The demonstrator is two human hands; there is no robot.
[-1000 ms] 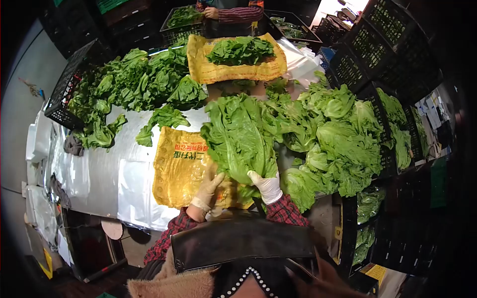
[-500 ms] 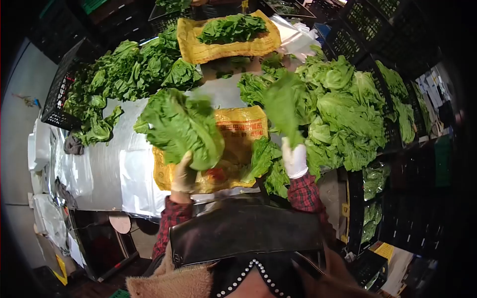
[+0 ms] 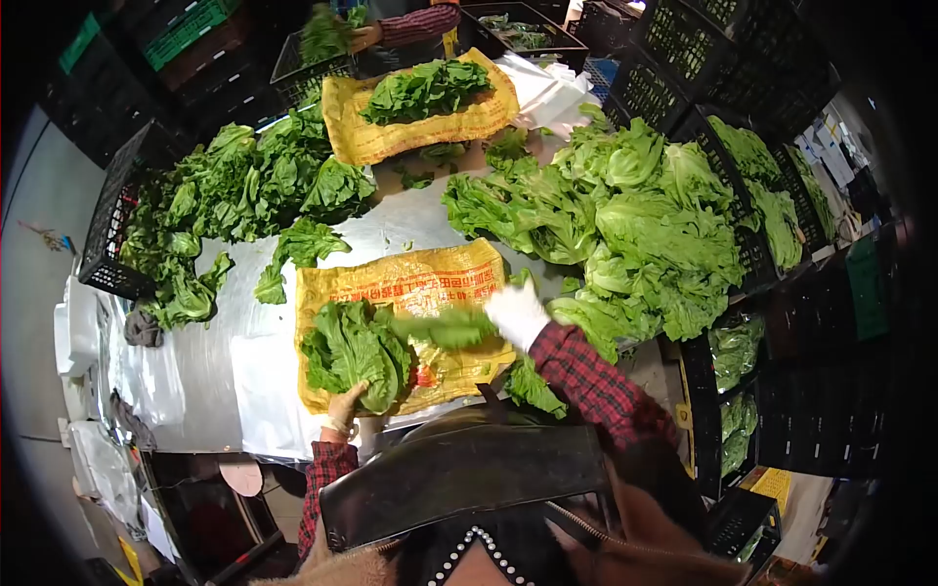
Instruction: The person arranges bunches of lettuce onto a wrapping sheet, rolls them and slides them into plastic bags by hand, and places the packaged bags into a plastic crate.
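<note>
My left hand, in a pale glove, is closed round the base of a head of lettuce, whose leaves rest over the left part of a yellow woven sack with red print. Over the same sack, my white-gloved right hand grips the end of a lettuce leaf. That leaf points left toward the lettuce and is smeared by motion. A few loose leaves lie by the table edge below my right hand.
Piles of lettuce lie right and left on the metal table. A second yellow sack with greens is at the back. Black crates flank the table. Across it, a person's hand holds greens.
Both hands have come lower over the sack, the right one swinging left with its leaf. The lettuce in my left hand has come down onto the sack. Another person's arm now shows at the top.
</note>
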